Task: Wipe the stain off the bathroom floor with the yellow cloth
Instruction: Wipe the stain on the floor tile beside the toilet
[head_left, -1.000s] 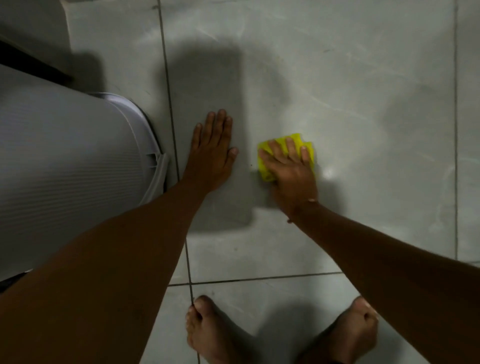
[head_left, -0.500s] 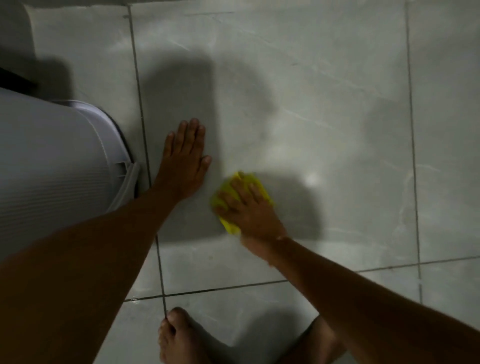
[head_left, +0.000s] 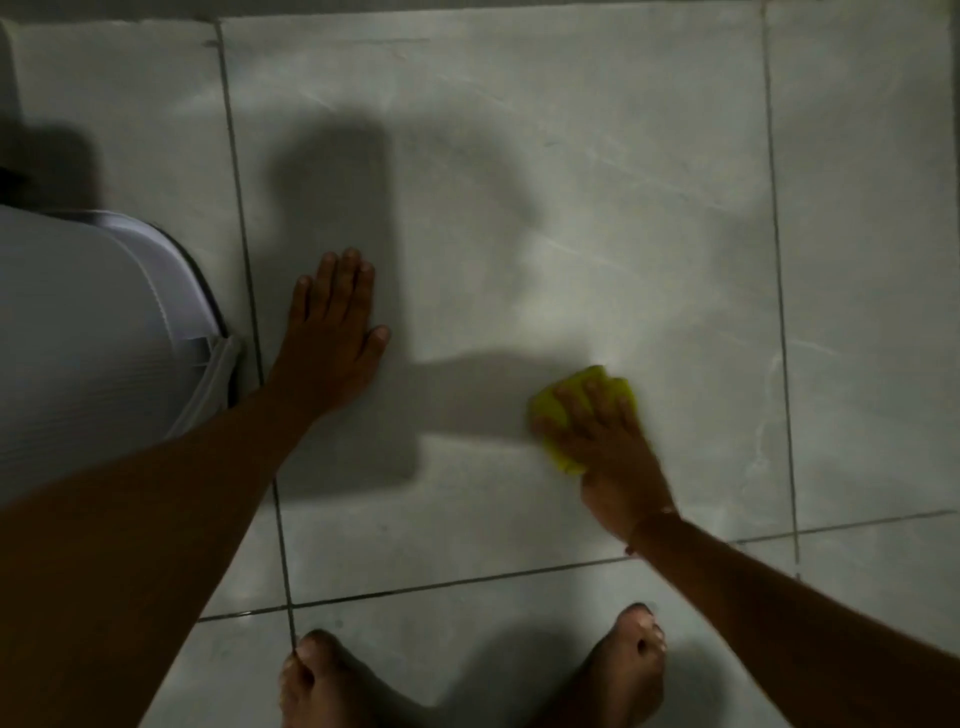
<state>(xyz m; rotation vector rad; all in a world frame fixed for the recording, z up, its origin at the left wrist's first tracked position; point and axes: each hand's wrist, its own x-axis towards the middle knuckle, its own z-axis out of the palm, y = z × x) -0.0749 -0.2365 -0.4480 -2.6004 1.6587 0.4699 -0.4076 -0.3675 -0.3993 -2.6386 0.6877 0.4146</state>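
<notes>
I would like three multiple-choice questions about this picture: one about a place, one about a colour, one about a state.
1. Where is the cloth?
A. under the right hand
B. under the left hand
C. on the bin

2. What colour is the cloth?
A. blue
B. yellow
C. red

3. How is the left hand?
A. clenched in a fist
B. holding the bin
C. flat on the floor

Answers:
1 A: the right hand presses on the cloth.
2 B: it is bright yellow.
3 C: the left hand lies spread on the floor, beside the bin.
</notes>
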